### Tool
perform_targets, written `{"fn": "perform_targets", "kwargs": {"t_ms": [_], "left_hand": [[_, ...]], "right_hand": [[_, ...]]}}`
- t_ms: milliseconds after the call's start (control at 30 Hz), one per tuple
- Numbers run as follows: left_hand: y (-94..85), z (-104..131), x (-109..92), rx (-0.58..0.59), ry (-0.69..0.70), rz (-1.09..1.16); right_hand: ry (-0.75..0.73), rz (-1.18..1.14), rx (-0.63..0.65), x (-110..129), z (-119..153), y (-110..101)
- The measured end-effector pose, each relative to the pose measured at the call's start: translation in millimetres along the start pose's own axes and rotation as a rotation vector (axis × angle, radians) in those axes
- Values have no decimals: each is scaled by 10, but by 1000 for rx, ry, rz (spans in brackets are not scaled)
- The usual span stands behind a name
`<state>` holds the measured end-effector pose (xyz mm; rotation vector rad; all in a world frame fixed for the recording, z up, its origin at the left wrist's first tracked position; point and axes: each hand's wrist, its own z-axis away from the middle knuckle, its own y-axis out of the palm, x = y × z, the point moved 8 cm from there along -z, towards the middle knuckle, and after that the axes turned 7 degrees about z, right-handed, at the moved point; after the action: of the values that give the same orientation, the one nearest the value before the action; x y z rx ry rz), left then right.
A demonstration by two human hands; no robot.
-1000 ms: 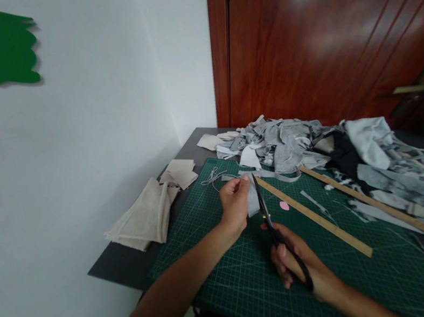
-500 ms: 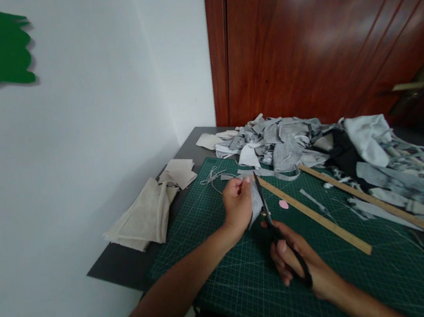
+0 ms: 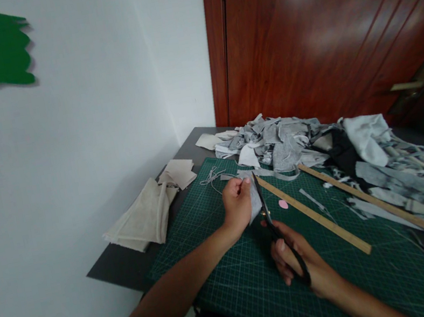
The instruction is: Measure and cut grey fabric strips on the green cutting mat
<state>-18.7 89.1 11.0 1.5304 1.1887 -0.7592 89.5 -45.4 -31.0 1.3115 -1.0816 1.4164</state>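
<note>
Between its thumb and fingers my left hand (image 3: 237,204) pinches a small piece of grey fabric (image 3: 255,204) above the cutting mat. My right hand (image 3: 295,256) is wrapped round the black handles of a pair of scissors (image 3: 268,217). The blades point away from me and lie along the right edge of the fabric, close to my left fingertips. Whether the blades are fully closed is hard to make out. A small pink oval piece (image 3: 283,204) lies on the mat just right of the scissors.
The green gridded cutting mat (image 3: 233,280) covers much of the table. Two wooden rulers (image 3: 321,218) lie slantwise on the right. Grey and white fabric scraps (image 3: 283,140) are heaped at the back and right. Folded beige cloth (image 3: 143,214) lies by the left wall.
Both hands stay almost in place. The scissors and the grey fabric have shifted only very slightly, with the fabric at a slightly different angle.
</note>
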Motion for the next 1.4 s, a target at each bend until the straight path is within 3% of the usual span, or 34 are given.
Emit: {"fn": "perform_targets", "kwargs": {"t_ms": [1400], "left_hand": [[-3,-4,-42,4,53,-70]], "right_hand": [[1,50,-11,5,-2,-2]]}}
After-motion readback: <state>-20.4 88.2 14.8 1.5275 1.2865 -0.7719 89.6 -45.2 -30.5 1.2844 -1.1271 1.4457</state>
